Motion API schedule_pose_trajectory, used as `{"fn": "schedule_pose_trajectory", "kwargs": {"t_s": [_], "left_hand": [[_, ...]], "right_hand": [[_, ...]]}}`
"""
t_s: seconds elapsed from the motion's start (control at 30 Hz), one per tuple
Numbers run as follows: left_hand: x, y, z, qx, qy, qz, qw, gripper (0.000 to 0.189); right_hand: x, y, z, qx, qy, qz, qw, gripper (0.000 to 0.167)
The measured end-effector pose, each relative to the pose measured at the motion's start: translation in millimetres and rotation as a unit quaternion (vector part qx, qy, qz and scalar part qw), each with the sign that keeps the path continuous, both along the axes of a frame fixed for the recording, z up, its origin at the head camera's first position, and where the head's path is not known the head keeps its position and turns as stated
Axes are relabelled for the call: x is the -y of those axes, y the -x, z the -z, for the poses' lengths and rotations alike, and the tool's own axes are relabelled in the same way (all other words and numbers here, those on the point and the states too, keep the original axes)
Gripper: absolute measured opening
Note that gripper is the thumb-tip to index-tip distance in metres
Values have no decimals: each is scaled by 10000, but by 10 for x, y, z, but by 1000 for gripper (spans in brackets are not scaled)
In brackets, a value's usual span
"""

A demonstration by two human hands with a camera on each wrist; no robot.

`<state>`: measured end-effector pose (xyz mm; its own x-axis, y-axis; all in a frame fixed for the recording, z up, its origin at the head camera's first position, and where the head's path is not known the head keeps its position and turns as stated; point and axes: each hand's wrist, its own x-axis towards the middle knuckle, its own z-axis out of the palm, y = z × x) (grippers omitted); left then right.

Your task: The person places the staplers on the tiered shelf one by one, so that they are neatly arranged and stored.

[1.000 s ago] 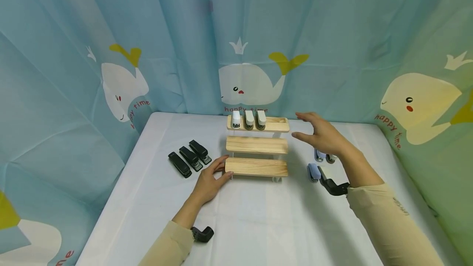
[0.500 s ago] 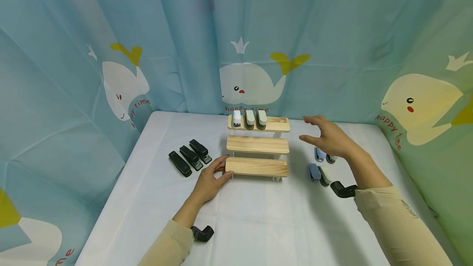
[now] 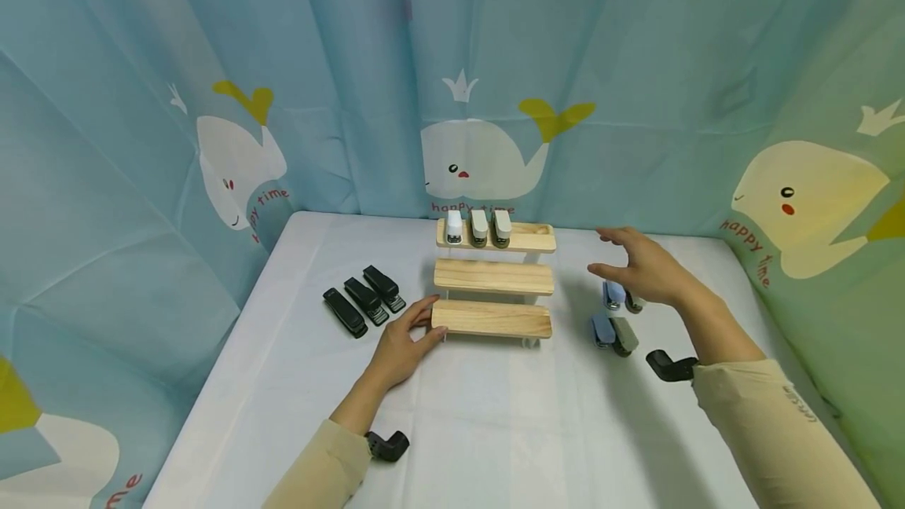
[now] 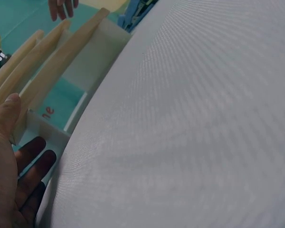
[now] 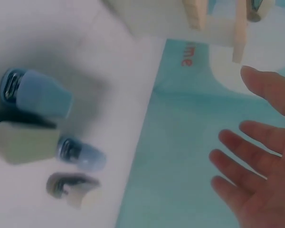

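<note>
My left hand holds the left end of a three-step wooden display rack, its thumb at the front corner of the lowest board. In the left wrist view its thumb touches the wood, and the other fingers lie beside the pale support. One white stapler and two cream staplers stand on the top board. My right hand hovers right of the rack with spread fingers, holding nothing. Beneath it on the table are two blue staplers, a grey-cream stapler and a partly covered pale stapler.
Three black staplers lie side by side left of the rack. A white cloth covers the table. Blue curtains with printed whales hang behind it and along the sides.
My right hand has drawn back to the right, away from the rack's top board, bringing the grey-cream stapler below into fuller view. My left hand and the rack stay in place.
</note>
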<state>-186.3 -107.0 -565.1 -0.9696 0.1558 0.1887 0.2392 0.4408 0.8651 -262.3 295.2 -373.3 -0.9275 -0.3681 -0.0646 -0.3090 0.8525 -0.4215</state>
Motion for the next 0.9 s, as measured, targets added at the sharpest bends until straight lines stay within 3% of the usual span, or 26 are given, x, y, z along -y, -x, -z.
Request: {"fn": "schedule_pose_trajectory", "kwargs": {"t_s": [0.9], "left_hand": [[3,7,-9,-48,-5,39,10000,64]], "right_hand": [[-523,144,404,571,-213,436,9972,83]]}}
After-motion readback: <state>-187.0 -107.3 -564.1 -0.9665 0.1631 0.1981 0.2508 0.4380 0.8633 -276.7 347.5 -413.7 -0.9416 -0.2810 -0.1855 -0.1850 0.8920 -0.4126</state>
